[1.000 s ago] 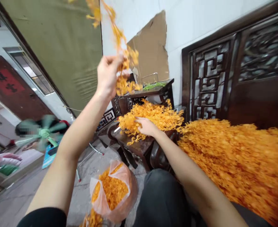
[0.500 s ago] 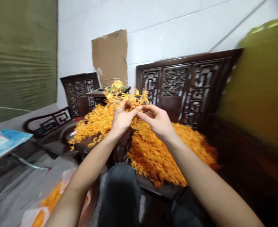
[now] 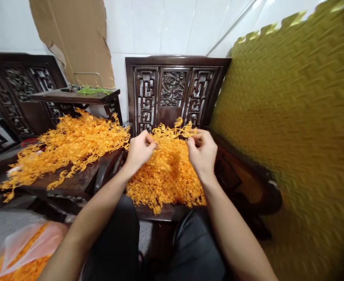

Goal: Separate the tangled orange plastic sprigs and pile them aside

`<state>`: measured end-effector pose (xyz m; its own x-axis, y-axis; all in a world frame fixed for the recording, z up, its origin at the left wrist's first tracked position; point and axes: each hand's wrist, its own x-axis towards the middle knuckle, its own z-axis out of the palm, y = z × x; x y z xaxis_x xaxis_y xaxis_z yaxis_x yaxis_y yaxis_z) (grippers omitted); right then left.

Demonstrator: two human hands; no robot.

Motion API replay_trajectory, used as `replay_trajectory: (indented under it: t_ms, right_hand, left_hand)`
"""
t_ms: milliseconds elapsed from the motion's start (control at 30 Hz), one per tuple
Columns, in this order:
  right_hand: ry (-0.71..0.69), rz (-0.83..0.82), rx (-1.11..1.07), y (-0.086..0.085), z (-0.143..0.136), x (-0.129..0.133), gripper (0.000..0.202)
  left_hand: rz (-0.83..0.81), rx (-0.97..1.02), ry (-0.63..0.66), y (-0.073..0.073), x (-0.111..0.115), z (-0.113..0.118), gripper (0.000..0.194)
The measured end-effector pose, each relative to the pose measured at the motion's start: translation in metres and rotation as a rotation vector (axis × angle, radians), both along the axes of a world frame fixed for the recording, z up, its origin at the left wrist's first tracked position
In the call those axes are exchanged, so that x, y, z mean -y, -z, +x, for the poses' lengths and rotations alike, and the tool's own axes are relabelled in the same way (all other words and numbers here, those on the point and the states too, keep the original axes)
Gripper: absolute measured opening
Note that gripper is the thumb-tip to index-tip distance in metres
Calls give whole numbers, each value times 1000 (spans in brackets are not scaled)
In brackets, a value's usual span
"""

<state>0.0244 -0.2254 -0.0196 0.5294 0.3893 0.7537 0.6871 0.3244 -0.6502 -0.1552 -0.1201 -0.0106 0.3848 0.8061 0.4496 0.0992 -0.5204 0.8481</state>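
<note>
While the right hand pinches an orange sprig between closed fingertips, the left hand curls nearly closed beside it, grip unclear; an orange pile lies below both.

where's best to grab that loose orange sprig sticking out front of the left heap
Probably its free tip, pinched by the left hand from the front: the sprig juts from the heap toward the camera over dark wood, with nothing lying on that end.
</note>
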Motion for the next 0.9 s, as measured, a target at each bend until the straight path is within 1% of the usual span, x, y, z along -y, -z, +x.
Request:
replay_trajectory:
  t_ms: [33,67,100,133,200,233,267,300,367,433,500,600,700,767,800,833,900]
  right_hand:
    - [24,18,56,0,4,1,6]
    - [-1,9,103,1,5,1,7]
    - [-71,-21,152,1,5,1,7]
    - [-174,-65,221,3,2,0,8]
    - [-390,-149,425,8,-5,-5,17]
    - [-457,-174,540,12,-8,-8,22]
    - [-482,-189,646,15,-9,-12,25]
    - [-474,-199,729,18,-8,-15,26]
    - [-416,-220,805,23,-1,-19,22]
    - [-389,-227,785,25,10,-19,18]
    - [-409,-187,684,25,19,-15,15]
    - [-526,-128,506,23,25,-9,11]
    - [-668,-169,368,22,25,-8,7]
    - [-724,-231,320,23,24,-8,5]
    - [-733,-255,305,23,25,-8,4]
    - [-727,-266,288,23,25,-8,4]
    - [-660,-242,206,23,27,-8,2]
  left_hand:
    - [-21,-6,-29,3,-2,-2,24]
    - [-60,-4,-36,5,-3,-3,25]
    - [-102,0,-30,7,-4,-3,27]
    - [-129,-3,-18,9,-4,-2,29]
    - [-141,-7,-2,14,-3,3,29]
    - [-148,1,8,16,-3,5,29]
    - [-168,14,29,19,-2,8,28]
    - [-198,30,60,21,-2,9,27]
    - [-256,19,124,23,-1,10,29]
    - [-224,-95,136,23,-2,7,28]
    - [-96,-240,80,23,-4,3,21]
    - [102,-412,-19,23,-7,-2,11]
    - [236,-523,-82,25,-11,-6,8]
    - [297,-511,-107,24,-13,-8,12]
    - [303,-479,-100,23,-13,-9,14]
    - [293,-437,-77,23,-14,-10,15]
    - [254,-362,23,21,-13,-11,17]
